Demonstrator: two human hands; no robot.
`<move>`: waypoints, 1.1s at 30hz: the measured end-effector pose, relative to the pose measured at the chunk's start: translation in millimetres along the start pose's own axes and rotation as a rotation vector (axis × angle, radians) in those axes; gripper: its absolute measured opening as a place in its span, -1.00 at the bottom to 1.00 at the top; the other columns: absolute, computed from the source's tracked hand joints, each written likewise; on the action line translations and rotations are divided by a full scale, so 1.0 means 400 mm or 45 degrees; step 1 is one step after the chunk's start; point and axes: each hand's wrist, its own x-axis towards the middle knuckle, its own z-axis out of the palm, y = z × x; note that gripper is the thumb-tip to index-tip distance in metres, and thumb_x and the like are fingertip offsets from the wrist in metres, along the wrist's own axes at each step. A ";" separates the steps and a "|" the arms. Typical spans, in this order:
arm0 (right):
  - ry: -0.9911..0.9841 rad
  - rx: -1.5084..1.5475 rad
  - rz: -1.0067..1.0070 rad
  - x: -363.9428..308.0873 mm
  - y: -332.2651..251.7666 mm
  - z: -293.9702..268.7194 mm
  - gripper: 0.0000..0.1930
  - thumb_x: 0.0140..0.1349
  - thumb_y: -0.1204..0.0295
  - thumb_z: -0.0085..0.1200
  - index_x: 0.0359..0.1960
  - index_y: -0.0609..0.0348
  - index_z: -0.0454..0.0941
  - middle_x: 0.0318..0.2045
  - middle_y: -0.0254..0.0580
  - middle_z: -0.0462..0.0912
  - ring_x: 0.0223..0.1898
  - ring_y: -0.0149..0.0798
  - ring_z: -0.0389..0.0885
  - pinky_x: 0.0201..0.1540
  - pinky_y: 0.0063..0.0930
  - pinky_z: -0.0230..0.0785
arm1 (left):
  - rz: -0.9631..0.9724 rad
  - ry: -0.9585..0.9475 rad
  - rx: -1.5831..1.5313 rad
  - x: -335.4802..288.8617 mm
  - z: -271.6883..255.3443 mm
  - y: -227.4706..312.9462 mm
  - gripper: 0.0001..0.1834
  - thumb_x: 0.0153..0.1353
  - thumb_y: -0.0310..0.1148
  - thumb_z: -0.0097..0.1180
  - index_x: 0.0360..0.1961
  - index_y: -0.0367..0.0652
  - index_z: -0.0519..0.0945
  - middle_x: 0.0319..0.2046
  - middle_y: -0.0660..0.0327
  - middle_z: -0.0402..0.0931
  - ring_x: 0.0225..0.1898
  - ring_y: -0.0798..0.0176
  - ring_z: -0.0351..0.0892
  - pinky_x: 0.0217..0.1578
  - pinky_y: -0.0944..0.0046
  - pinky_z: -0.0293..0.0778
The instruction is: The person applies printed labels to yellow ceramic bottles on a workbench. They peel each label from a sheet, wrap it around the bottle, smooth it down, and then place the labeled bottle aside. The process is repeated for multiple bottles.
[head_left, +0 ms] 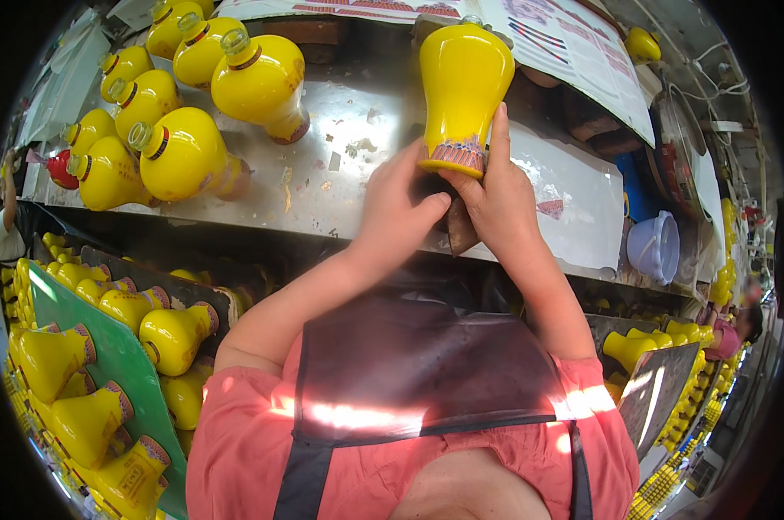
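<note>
A glossy yellow bottle [466, 78] lies tilted before me, its glass neck pointing away and its base toward me. A red-and-blue patterned band [459, 154] rings the foot. My right hand [503, 192] grips the foot end, thumb under the base edge and forefinger stretched along the side. On the other side, my left hand [398, 204] is at the base; its fingers curve behind the foot, partly hidden, and its thumb stands apart below. A dark brown block [463, 232] shows under the hands.
Several yellow bottles [188, 154] stand at the left on the metal tabletop [344, 113]. Printed sheets [574, 65] lie at the far right. A lavender bucket [653, 249] hangs by the right edge. More bottles [88, 425] fill racks at both sides, beside a green board [106, 338].
</note>
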 end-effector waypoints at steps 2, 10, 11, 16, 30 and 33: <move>-0.016 0.035 0.006 0.001 0.002 -0.004 0.03 0.30 0.21 0.32 0.58 0.32 -0.17 -0.22 0.30 0.72 -0.17 0.28 0.74 -0.17 -0.08 0.55 | -0.003 0.044 -0.054 0.005 0.008 0.004 -0.46 0.04 -0.45 0.21 0.12 -0.34 0.55 -0.05 -0.11 0.64 0.01 -0.20 0.62 0.12 -0.01 0.49; -0.060 0.028 0.024 0.002 0.032 -0.021 0.09 0.23 0.21 0.38 0.61 0.19 -0.17 -0.31 0.19 0.73 -0.24 0.21 0.75 -0.23 -0.14 0.53 | 0.128 -0.232 1.147 0.022 -0.071 0.061 -0.60 0.13 -0.28 0.27 0.00 -0.17 0.69 -0.03 -0.01 0.65 0.05 -0.08 0.59 0.32 -0.17 0.25; -0.061 -0.019 0.031 0.002 0.035 -0.023 0.11 0.21 0.21 0.40 0.61 0.17 -0.17 -0.34 0.16 0.73 -0.27 0.19 0.76 -0.25 -0.15 0.52 | 0.023 -0.298 1.229 0.023 -0.082 0.066 -0.53 0.12 -0.24 0.31 0.07 -0.16 0.65 -0.05 0.03 0.63 0.10 -0.03 0.57 0.36 -0.25 0.15; -0.153 0.024 -0.014 -0.001 0.037 -0.051 0.07 0.13 0.02 0.42 0.56 0.20 0.06 -0.46 0.12 0.69 -0.39 0.19 0.73 -0.29 -0.11 0.54 | 0.369 0.032 1.308 0.041 -0.040 0.063 -0.14 0.03 -0.24 0.40 0.39 -0.09 0.35 0.18 0.04 0.46 0.29 -0.04 0.39 0.42 -0.25 0.06; 0.142 -0.172 -0.064 -0.020 0.018 0.027 0.10 0.06 0.12 0.50 0.57 0.10 0.07 -0.02 0.18 0.65 -0.14 0.15 0.73 -0.18 -0.08 0.60 | 0.498 0.077 1.240 0.052 -0.046 -0.016 -0.32 0.03 -0.34 0.41 0.26 -0.09 0.58 0.08 0.16 0.60 0.24 0.01 0.49 0.42 -0.18 0.06; 0.144 -0.108 -0.064 -0.012 0.039 0.013 0.06 0.08 0.17 0.48 0.57 0.10 0.08 0.06 0.21 0.64 -0.16 0.15 0.73 -0.16 -0.06 0.59 | 0.621 0.090 1.308 0.048 -0.059 0.010 -0.33 0.02 -0.32 0.43 0.24 -0.08 0.59 0.06 0.17 0.61 0.24 0.01 0.49 0.41 -0.19 0.05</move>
